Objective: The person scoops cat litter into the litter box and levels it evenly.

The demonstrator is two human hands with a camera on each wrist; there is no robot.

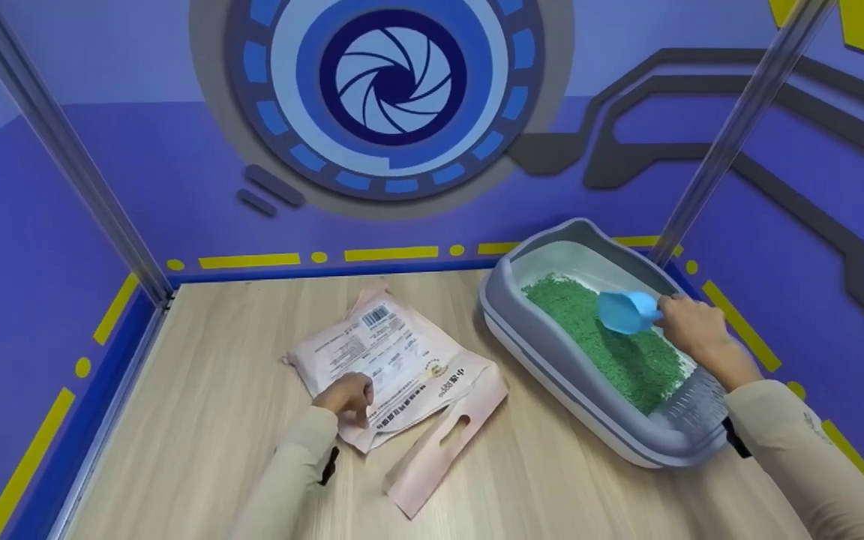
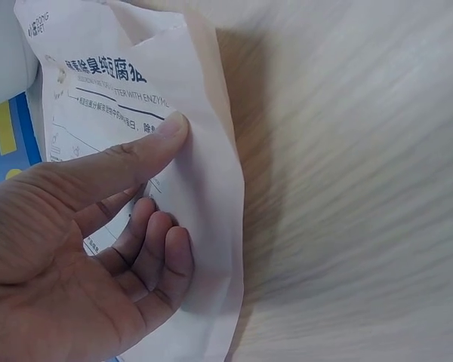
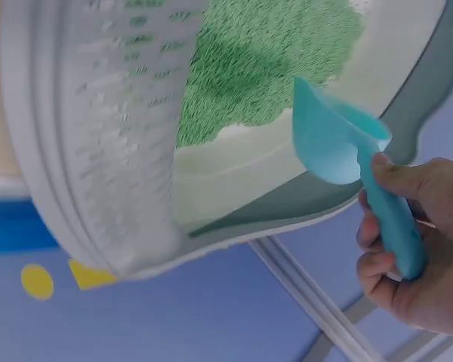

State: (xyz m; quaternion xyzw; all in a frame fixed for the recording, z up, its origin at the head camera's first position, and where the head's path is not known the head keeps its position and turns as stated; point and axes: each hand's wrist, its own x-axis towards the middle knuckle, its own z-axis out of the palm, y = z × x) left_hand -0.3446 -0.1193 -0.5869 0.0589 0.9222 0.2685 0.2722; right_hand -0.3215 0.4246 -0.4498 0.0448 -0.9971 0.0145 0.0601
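My right hand [image 1: 698,334] grips the handle of a light blue litter scoop [image 1: 623,311], held above green cat litter [image 1: 571,311] in a grey and white litter box [image 1: 508,300]. In the right wrist view the fingers of my right hand [image 3: 430,241] curl round the scoop's [image 3: 332,139] handle; litter is not visible in its bowl. My left hand [image 1: 347,396] hovers at or rests on the near left part of a pale pink litter bag [image 1: 409,337]. In the left wrist view my left hand [image 2: 83,234] has loosely curled fingers with nothing between them.
A torn-off pink strip [image 1: 432,469] with a handle slot lies on the wooden table [image 1: 199,390], in front of the bag. The litter box has a slotted step [image 3: 121,113] at its near end. Blue-purple panels [image 1: 372,229] enclose the table's back and sides.
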